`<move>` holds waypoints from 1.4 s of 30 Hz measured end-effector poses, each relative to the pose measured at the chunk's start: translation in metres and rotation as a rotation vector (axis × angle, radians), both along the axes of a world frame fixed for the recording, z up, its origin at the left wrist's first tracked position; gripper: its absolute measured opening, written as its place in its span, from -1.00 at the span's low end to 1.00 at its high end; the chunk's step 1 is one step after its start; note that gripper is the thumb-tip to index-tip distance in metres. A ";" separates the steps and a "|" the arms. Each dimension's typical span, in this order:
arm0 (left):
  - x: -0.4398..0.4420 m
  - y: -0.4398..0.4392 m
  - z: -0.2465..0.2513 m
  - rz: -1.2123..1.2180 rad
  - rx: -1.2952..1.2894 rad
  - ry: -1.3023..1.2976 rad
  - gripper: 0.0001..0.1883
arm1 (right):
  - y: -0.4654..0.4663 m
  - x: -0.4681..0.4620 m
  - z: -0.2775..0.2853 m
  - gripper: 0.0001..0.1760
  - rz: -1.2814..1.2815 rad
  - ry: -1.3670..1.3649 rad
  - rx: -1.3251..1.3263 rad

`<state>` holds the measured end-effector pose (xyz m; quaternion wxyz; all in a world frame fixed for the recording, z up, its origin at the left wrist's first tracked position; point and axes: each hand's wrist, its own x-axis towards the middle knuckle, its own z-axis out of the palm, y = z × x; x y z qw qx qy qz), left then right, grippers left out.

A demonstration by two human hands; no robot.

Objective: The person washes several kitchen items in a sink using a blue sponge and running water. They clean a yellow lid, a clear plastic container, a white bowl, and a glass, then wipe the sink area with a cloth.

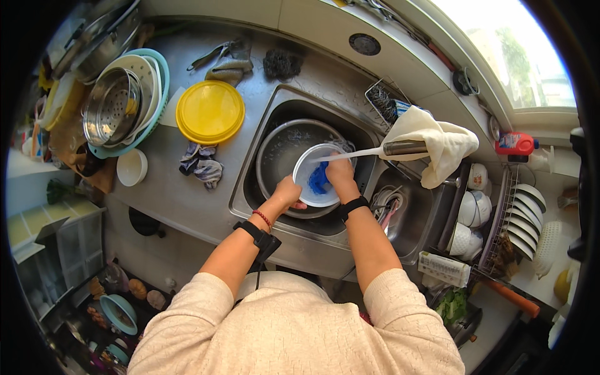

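My left hand (pixel 288 193) grips the near-left rim of a white bowl (pixel 305 166), which is tilted over a large round metal basin (pixel 272 154) in the steel sink (pixel 243 187). Inside the bowl, my right hand (pixel 339 172) is closed over part of a blue cloth or scrubber (pixel 318 178); its fingers are partly hidden. Water (pixel 351 153) streams from the faucet (pixel 405 148) into the bowl. A cream cloth (pixel 429 136) hangs over the faucet.
Left on the counter are a yellow lid (pixel 210 111), a striped rag (pixel 208 171), a small white bowl (pixel 131 167) and stacked colanders (pixel 105 108). A smaller sink basin (pixel 412 206) with utensils, a dish rack (pixel 501 211) and a red bottle (pixel 514 143) stand right.
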<state>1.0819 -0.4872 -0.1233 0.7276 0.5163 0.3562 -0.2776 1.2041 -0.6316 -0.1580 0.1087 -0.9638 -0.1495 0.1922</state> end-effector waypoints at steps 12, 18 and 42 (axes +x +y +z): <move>0.009 0.023 -0.009 0.111 0.168 -0.030 -0.40 | 0.008 -0.023 0.002 -0.64 0.491 0.385 0.089; 0.003 0.006 -0.009 0.089 -0.036 -0.060 -0.51 | 0.017 0.000 -0.007 -0.69 -0.256 -0.122 0.267; -0.004 0.006 -0.007 0.097 0.027 -0.091 -0.56 | 0.043 -0.019 0.027 -0.78 -0.041 0.324 0.585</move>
